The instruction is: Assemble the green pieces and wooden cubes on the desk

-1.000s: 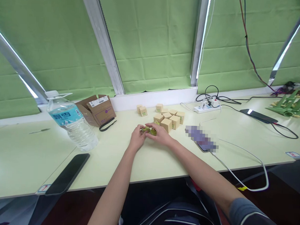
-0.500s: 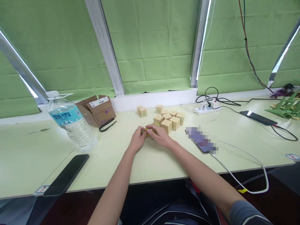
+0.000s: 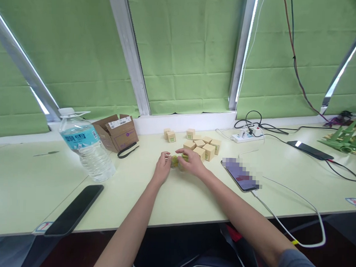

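Just in front of a cluster of small tan boxes (image 3: pixel 208 152), my two hands are close together over the table. Small, shiny yellow-green items (image 3: pixel 174 161) show between them, partly covered by fingers; their kind is too small to make out. My left hand (image 3: pixel 162 168) is curled at the left side of these items, its fingertips against one. From the right, my right hand (image 3: pixel 192 163) has its thumb and fingers bent around another yellow-green piece. Two more tan boxes (image 3: pixel 171 136) and a single one (image 3: pixel 190 133) sit behind the hands.
To the left stand a large water bottle (image 3: pixel 88 150) and an open brown carton (image 3: pixel 119 133) with a black strap (image 3: pixel 127 150). A black phone (image 3: pixel 74 211) lies near the front edge. On the right are a cabled phone (image 3: pixel 240 174), a power strip (image 3: pixel 248 136) and another phone (image 3: pixel 308 149).
My hands have moved slightly apart, and more of the yellow-green items shows between them. The camera view has shifted a little; the boxes have stayed put.
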{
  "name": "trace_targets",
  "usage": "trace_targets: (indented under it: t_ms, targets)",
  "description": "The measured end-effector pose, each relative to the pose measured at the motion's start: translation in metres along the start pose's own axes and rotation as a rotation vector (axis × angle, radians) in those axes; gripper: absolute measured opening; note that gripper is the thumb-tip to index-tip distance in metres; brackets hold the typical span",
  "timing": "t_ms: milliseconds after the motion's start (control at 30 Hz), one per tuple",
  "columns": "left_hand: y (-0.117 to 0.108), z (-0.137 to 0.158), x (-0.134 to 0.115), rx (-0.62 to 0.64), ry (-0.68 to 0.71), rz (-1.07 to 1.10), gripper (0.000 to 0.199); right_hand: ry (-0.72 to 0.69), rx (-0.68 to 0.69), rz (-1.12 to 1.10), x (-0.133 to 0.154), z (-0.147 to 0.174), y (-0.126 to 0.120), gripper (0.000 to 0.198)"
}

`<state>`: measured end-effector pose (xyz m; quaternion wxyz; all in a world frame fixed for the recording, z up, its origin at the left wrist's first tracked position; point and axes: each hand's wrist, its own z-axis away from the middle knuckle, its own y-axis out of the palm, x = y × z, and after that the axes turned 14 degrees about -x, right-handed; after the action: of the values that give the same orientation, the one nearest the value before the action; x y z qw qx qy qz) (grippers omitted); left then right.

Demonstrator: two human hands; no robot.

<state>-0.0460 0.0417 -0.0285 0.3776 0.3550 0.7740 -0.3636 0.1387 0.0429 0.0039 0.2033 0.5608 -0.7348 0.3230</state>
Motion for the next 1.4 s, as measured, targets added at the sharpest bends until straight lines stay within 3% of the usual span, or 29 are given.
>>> trace_targets:
  t_ms: [133, 267, 533, 700, 967, 1233, 1400]
  targets:
    - [0.002, -0.016, 0.006, -0.062, -0.103, -0.023, 0.035, -0.006, 0.038, 0.066, 0.0, -0.025, 0.0, 0.026]
    - [0.004, -0.035, 0.013, -0.041, -0.136, -0.048, 0.041, -0.082, 0.09, 0.235, -0.009, -0.065, -0.005, 0.025]
    - [0.004, -0.072, 0.027, -0.001, -0.15, -0.117, 0.047, -0.036, 0.205, 0.623, -0.061, -0.14, -0.026, 0.033]
    - [0.008, -0.085, 0.037, -0.021, -0.084, -0.257, 0.051, 0.043, 0.278, 0.778, -0.092, -0.157, -0.033, 0.041]
    - [0.02, -0.101, 0.049, -0.05, -0.023, -0.289, 0.083, 0.106, 0.343, 0.838, -0.121, -0.177, -0.03, 0.055]
    - [0.033, -0.132, 0.063, -0.058, -0.006, -0.31, 0.098, 0.233, 0.428, 0.851, -0.153, -0.198, -0.01, 0.065]
    - [0.042, -0.155, 0.077, -0.09, 0.009, -0.275, 0.117, 0.274, 0.465, 0.824, -0.17, -0.213, 0.008, 0.072]
